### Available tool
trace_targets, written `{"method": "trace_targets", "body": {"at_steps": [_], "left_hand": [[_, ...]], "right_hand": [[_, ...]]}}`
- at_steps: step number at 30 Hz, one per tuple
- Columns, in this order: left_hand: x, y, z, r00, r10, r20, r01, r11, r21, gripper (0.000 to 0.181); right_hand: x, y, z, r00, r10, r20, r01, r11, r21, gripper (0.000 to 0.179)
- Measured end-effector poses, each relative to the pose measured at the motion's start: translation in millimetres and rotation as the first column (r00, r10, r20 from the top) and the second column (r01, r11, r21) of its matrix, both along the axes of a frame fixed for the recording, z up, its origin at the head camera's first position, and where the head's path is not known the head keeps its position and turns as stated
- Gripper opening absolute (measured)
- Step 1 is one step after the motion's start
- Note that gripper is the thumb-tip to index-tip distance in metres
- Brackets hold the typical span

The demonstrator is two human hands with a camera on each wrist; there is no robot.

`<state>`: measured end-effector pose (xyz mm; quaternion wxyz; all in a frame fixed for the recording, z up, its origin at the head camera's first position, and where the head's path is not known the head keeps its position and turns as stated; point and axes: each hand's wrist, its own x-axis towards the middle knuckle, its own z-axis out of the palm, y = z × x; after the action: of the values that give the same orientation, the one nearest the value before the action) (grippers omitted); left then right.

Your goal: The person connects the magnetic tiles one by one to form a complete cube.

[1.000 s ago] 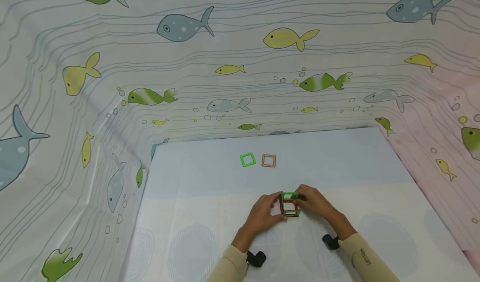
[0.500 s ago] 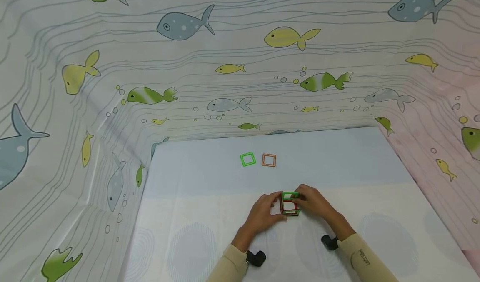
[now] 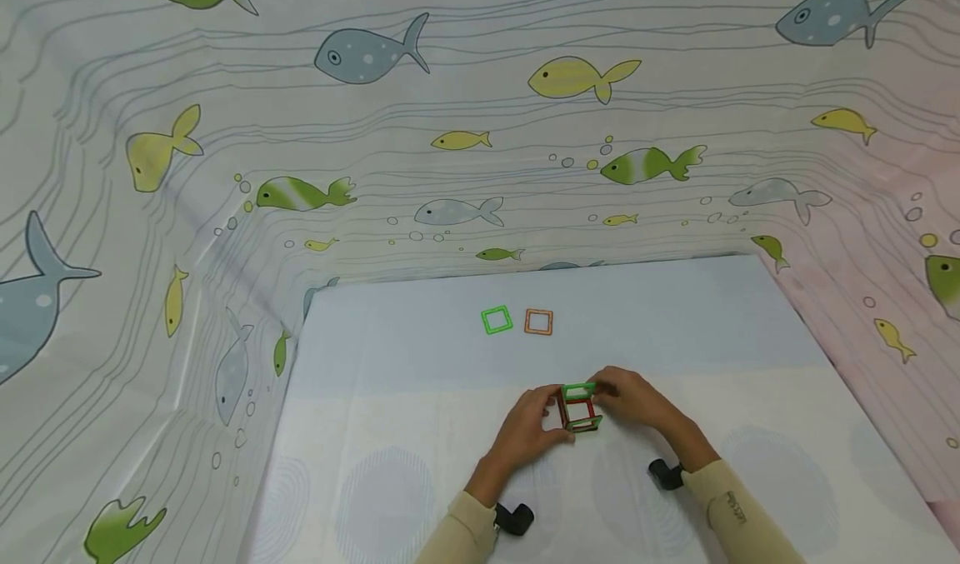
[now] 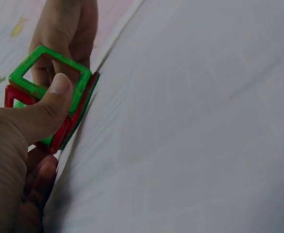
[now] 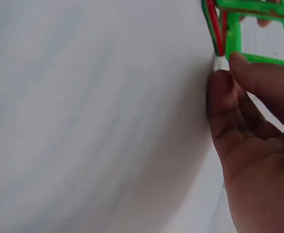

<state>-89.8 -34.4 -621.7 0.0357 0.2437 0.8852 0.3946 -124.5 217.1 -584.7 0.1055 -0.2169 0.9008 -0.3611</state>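
Observation:
A small open box of red and green square magnetic tiles stands on the table in front of me, between both hands. My left hand (image 3: 521, 429) holds it from the left, its thumb over a green tile (image 4: 27, 86) in the left wrist view and its fingers round the far side. A red tile (image 4: 59, 138) shows below that thumb. On the right, my right hand (image 3: 636, 399) has its fingertips beside the box. In the right wrist view, the thumb tip meets the corner of a green tile (image 5: 234, 36), while the index finger stays off to the side.
Farther back on the table (image 3: 390, 339) lie a flat green square tile (image 3: 487, 322) and an orange square tile (image 3: 538, 332), side by side. A fish-patterned sheet (image 3: 390, 164) rises behind the table and along its sides.
My right hand has drawn back slightly to the right, its fingers coming off the box's far green tile. The box has tilted or shifted slightly; my left hand keeps its hold.

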Motion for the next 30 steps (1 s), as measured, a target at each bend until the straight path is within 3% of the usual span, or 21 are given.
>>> {"method": "trace_targets", "body": {"at_steps": [5, 14, 23, 30], "left_hand": [[-0.2, -0.1, -0.2, 0.999, 0.017, 0.040, -0.017, 1.000, -0.002, 0.082], [1.2, 0.1, 3.6, 0.994, 0.041, 0.101, -0.041, 0.999, -0.002, 0.082], [2.0, 0.4, 4.4, 0.999, 0.023, 0.048, -0.022, 1.000, -0.012, 0.086], [1.7, -1.1, 3.0, 0.999, 0.029, 0.019, -0.029, 0.999, -0.019, 0.079]], "right_hand": [[-15.4, 1, 9.0, 1.000, 0.011, -0.011, -0.010, 0.999, 0.037, 0.015], [-57.1, -17, 22.5, 1.000, -0.016, 0.006, 0.016, 0.998, 0.069, 0.014], [-94.9, -39, 18.9, 0.997, -0.072, -0.029, 0.074, 0.996, 0.052, 0.018], [-122.8, -53, 17.3, 0.996, -0.084, -0.013, 0.085, 0.987, 0.133, 0.034]]}}
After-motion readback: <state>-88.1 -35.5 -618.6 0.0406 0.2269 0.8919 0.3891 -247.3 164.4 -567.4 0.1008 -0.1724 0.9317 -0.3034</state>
